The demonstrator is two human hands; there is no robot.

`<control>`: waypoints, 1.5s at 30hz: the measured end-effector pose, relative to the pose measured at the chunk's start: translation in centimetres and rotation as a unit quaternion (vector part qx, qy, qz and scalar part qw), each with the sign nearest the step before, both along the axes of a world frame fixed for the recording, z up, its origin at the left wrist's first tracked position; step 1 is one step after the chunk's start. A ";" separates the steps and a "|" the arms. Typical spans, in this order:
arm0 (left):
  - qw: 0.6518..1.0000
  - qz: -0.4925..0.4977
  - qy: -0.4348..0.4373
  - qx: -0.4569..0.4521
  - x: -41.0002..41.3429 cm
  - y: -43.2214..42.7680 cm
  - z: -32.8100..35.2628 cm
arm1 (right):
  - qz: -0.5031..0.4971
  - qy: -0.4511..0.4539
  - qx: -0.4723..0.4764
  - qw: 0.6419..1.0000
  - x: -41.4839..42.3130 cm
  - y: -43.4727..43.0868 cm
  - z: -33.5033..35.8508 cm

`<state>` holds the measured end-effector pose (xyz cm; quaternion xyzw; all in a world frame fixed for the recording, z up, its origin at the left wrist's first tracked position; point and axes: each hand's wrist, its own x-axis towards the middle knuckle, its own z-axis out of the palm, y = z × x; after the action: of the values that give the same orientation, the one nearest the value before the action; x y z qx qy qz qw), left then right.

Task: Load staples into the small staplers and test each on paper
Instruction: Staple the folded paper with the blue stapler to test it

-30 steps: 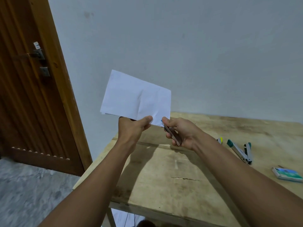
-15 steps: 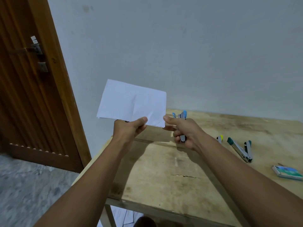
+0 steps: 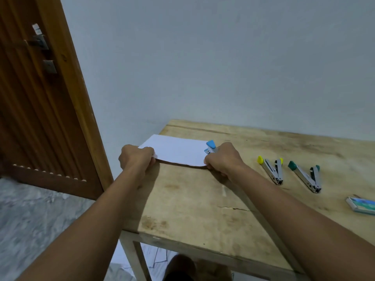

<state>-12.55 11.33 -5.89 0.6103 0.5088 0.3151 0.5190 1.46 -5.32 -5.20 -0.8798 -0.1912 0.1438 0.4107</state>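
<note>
No brand or writing can be read anywhere: the small box at the right edge of the wooden counter shows a green and blue printed top, but its lettering is too blurred to make out and its right end is cut off by the frame. The white paper lies low over the counter's far left corner, its near edge lifted slightly. The left hand has its grip closed on the paper's left near corner, fingers curled under and hidden. The right hand has its grip closed around the blue stapler at the paper's right edge; only the blue tip and a bit of metal show past the knuckles, and whether the stapler's mouth bites the sheet cannot be told. To the right, apart from the hands, a yellow-tipped stapler and a green-tipped stapler lie swung open on the counter. Loose sheets on the floor under the counter are partly hidden by its frame.
</note>
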 end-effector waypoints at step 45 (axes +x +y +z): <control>0.912 -0.232 0.117 0.317 6.3 -15.5 -0.7 | -0.087 0.102 0.098 0.986 2.8 -4.0 2.0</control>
<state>-6.29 -4.14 -6.59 0.8761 0.2831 0.2571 0.2935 4.24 -9.36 -3.24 -0.8292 -0.0846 0.1768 0.5235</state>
